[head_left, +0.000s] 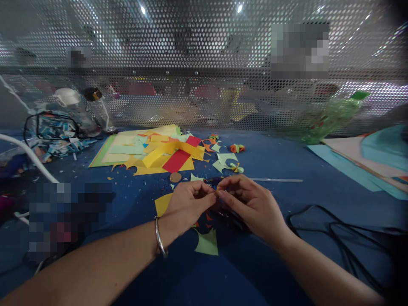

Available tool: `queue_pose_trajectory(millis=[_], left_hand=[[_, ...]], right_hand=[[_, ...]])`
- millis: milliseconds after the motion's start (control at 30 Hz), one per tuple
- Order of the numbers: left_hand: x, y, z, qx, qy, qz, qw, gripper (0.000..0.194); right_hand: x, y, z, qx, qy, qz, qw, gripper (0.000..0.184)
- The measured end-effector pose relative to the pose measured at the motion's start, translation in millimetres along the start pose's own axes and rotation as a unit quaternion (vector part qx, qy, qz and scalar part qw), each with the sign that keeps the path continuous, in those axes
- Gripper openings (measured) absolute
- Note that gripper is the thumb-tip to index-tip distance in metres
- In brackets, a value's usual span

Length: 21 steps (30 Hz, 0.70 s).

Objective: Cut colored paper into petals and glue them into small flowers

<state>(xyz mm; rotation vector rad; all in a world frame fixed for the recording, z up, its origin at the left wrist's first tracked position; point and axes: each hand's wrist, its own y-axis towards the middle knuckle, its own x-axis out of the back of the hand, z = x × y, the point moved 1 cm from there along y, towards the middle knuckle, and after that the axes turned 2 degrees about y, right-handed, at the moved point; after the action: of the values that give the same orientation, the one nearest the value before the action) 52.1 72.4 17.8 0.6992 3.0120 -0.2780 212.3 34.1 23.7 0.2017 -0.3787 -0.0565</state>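
My left hand (186, 206) and my right hand (251, 204) meet over the blue table (287, 161), fingertips pinched together on a tiny piece I cannot make out. A silver bangle (159, 238) circles my left wrist. Under the hands lie paper scraps: a yellow one (162, 204), a light green one (207, 243) and small red bits. Just beyond the fingers sit a brown cardboard disc (175, 177) and small folded paper bows (236, 168).
A heap of yellow, red and green paper sheets (156, 153) lies behind the hands. Jars (95, 108) and a bag of scraps (54, 131) stand back left. Black cables (338, 229) run at right, teal sheets (366, 170) far right, a perforated metal screen (204, 63) behind.
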Motion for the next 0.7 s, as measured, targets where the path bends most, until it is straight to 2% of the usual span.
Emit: queue_pose_trajectory(millis=[267, 500, 700], left_hand=[[1.9, -0.2, -0.1, -0.039, 0.044, -0.002, 0.998, 0.013], [5.6, -3.6, 3.4, -0.112, 0.172, -0.01, 0.979, 0.014], [5.0, -5.5, 0.9, -0.115, 0.202, -0.012, 0.973, 0.016]], right_hand=[[1.3, -0.4, 1.2, -0.038, 0.014, 0.021, 0.999, 0.028], [0.9, 1.5, 0.5, -0.049, 0.019, 0.034, 0.998, 0.031], [1.5, 1.9, 2.8, -0.042, 0.022, 0.035, 0.998, 0.026]])
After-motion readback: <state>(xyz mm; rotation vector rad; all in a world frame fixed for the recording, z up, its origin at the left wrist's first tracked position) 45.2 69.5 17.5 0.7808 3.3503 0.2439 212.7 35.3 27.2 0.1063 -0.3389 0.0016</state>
